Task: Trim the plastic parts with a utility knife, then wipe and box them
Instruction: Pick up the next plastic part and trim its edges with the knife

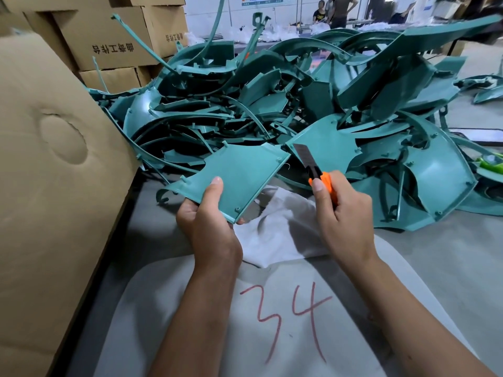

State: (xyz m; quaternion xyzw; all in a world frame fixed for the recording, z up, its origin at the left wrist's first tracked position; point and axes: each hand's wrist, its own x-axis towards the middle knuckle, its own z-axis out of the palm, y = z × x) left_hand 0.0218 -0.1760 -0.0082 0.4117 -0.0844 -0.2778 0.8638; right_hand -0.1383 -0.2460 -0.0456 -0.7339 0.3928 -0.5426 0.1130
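A: How is that teal panel (239, 180) handling, mid-frame?

B: Looking light, thin and stiff. The left hand (209, 221) is pinching its lower edge; the right hand (340, 210) is gripping the utility knife (315, 170), blade out.

A: Boxes?

B: The cartons (109, 44), upper left, are sitting closed; contents hidden.

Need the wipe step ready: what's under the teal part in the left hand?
Under the teal part held by the left hand lies a crumpled white cloth on the grey table. The cloth's far edge is hidden by the part.
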